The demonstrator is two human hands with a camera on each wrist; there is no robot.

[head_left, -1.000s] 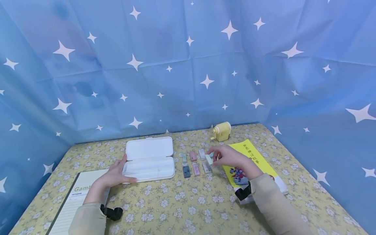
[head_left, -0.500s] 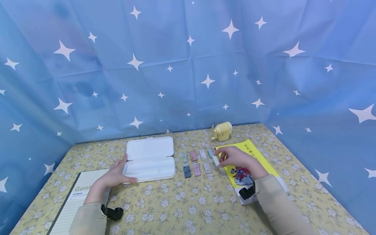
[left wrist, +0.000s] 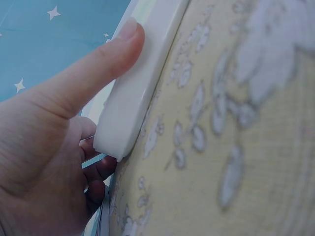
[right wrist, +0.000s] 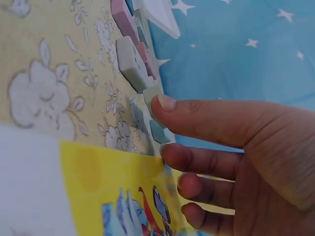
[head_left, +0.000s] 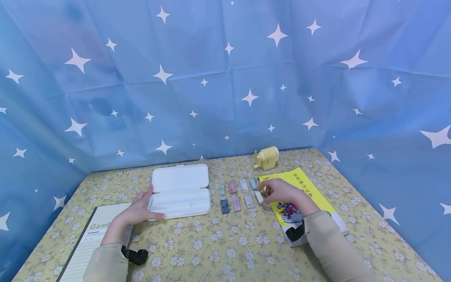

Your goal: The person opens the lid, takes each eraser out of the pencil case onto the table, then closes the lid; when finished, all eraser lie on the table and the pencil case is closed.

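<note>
My left hand (head_left: 140, 206) grips the left end of an open white pencil case (head_left: 179, 164). Its thumb (left wrist: 110, 56) lies along the case's front wall, while the other fingers bend round the left corner. My right hand (head_left: 283, 192) pinches a pale green eraser (head_left: 258, 197) between thumb and fingertips, low over the cloth at the near right end of two rows of small erasers. The right wrist view shows the thumb tip against this eraser (right wrist: 150, 98). Beside it lie a grey-white eraser (head_left: 248, 201) and, behind, a light blue eraser (head_left: 253, 184).
Further left in the rows are pink erasers (head_left: 236, 203) and a dark blue eraser (head_left: 224, 206). A yellow book (head_left: 299, 176) lies under the right forearm. A yellow pencil sharpener (head_left: 268, 158) stands at the back. At front left, a notebook (head_left: 82, 246) lies partly beneath the left arm.
My right hand has moved a little right with the pale green eraser and lowered it, coming in front of the light blue eraser. The left hand has stayed on the pencil case.
</note>
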